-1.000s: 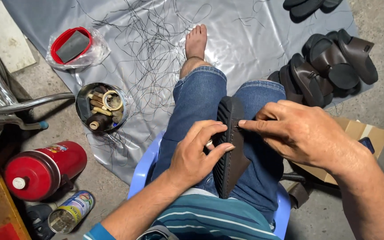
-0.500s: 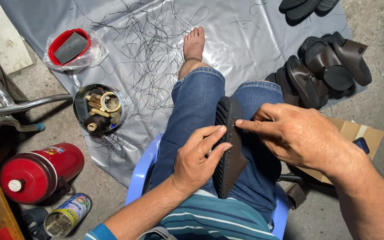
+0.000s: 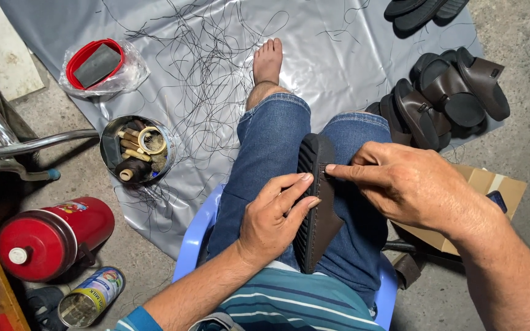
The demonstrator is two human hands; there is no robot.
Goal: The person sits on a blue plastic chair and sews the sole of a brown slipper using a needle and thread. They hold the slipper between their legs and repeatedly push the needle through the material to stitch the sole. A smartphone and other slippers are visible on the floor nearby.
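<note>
Head view, looking down: a seated person holds a dark shoe sole (image 3: 315,202) on edge between the thighs, toe end pointing away, on a blue plastic chair (image 3: 194,236). The left hand (image 3: 274,220) clasps the sole's near side, fingers curled over its ribbed tread, thumb underneath. The right hand (image 3: 409,184) is closed in a pinch at the sole's stitched rim, index finger extended along the edge; whether it holds a needle or thread cannot be told.

Handling judgement: the sole looks light and moderately stiff, likely rubber with some flex at the waist; the ribbed tread should give a sure purchase. Best hold is across the mid-section, as the left hand has it, leaving the rim free.

Surroundings: a grey plastic sheet (image 3: 363,55) on the floor, strewn with loose black threads (image 3: 207,79); a round tin (image 3: 135,150) of spools and tools to the left; a red flask (image 3: 53,236) nearer; finished dark sandals (image 3: 446,98) stacked to the right.
</note>
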